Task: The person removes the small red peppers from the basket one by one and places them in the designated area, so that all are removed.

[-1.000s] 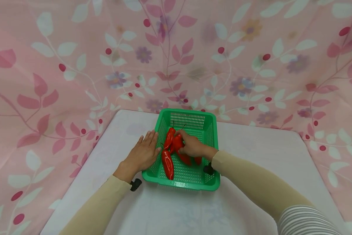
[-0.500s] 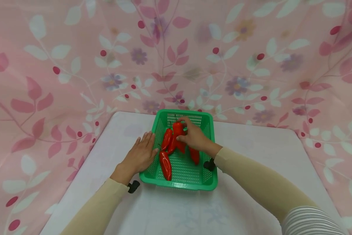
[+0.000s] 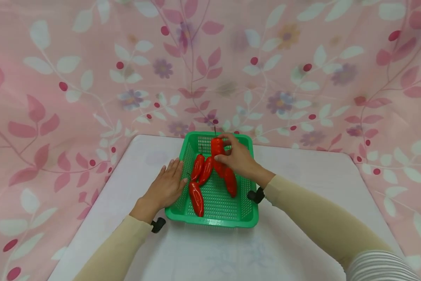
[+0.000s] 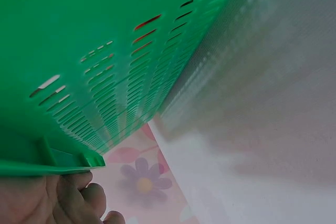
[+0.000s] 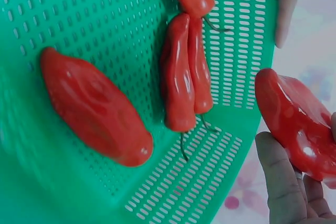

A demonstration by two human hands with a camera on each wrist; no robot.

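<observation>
right grip pinches pepper; left grip, straight-fingered, touches basket. pinch lightly; brace basket against shifting.

The peppers are a bright, shiny red, with dark, thin stems. The basket is green all over. I see a white surface with a faint blue-grey print, and behind it a pink cloth patterned with whitish and rose leaves, crimson dots and purple flowers. The long sleeves are plain beige, the cuff striped grey and white, the wrist cameras black.
</observation>
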